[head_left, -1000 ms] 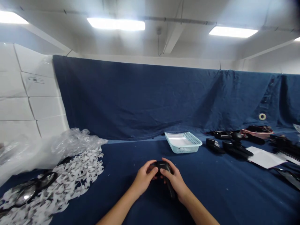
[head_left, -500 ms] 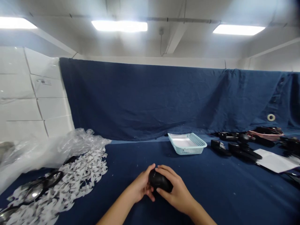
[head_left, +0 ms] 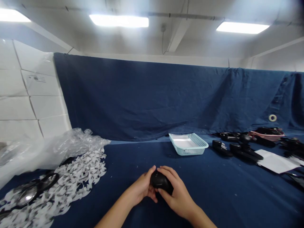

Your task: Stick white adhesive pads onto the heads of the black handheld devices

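The step in hand is judged to be a close two-handed handling of a black rounded object [head_left: 159, 180], which is held clear of the cloth-covered table [head_left: 225, 196], toward its near edge and about midway along it. The left hand [head_left: 141, 186] and the right hand [head_left: 178, 196] are brought together and clamped on the object from either side, with the right fingers [head_left: 169, 174] wrapped over its top and right side. Its underside is hidden by the hands, so it cannot be told whether it is a whole item or part of a larger one. The smooth, curved shell suggests that a firm hold by both hands is called for in any further turning of it. Toward the far edge of the table, a pale blue plastic mesh basket [head_left: 188, 144] is set beyond the hands. To its right, black handheld devices [head_left: 242, 151] are laid near a white paper sheet [head_left: 275, 161], and a pink tray [head_left: 267, 133] is placed at the far right corner. Along the left edge, shredded white packing material [head_left: 71, 177] and clear plastic film [head_left: 71, 148] are heaped, with shiny round-rimmed objects [head_left: 30, 193] lying among the shreds, too blurred to be named.
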Demonstrator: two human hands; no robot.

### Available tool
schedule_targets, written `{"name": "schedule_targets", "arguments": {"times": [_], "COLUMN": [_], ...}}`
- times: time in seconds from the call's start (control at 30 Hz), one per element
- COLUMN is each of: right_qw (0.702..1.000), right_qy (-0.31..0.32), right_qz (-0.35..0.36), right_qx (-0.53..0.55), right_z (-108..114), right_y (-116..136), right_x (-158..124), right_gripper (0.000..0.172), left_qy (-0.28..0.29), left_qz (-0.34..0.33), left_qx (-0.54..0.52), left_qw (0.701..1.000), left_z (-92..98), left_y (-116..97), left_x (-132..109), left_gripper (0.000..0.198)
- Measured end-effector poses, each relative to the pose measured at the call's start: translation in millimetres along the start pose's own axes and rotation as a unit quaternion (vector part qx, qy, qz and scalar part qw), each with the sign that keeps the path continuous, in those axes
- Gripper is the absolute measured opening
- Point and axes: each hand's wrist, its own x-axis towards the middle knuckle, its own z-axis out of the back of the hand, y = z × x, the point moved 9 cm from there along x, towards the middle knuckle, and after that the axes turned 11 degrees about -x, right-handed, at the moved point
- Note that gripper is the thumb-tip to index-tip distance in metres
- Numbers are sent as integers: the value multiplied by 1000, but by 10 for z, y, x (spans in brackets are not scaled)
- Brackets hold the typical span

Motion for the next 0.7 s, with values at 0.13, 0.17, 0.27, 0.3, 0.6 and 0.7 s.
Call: {"name": "schedule_targets", "arguments": {"times": [0.13, 0.17, 0.27, 0.3, 0.6, 0.7], "right_qw": [993, 985, 938, 922, 847, 836], "right_qy": [-57, -70, -74, -64, -4, 12], "right_qz": [-80, -121, -256, -289, -382, -381], "right_qx": [65, 105, 223, 250, 370, 394], "right_z": [88, 100, 26, -23, -256, -279], "right_y": [-175, -256, -504, -565, -794, -785], "right_x": [9, -2, -79, -104, -142, -146], "right_gripper": [61, 59, 59, 61, 60, 58], "left_qy": [45, 56, 75, 76, 84, 81], "left_qz": [-65, -83, -134, -151, -216, -236], "left_qx": [-4, 1, 26, 38, 134, 155], "left_qw": [997, 995, 988, 985, 963, 956], "left_z": [-98, -123, -173, -180, -204, -241], "left_y": [-142, -188, -321, -359, -402, -438], "left_x": [-39, -57, -108, -119, -92, -135], "left_gripper": [53, 51, 51, 52, 55, 54]}}
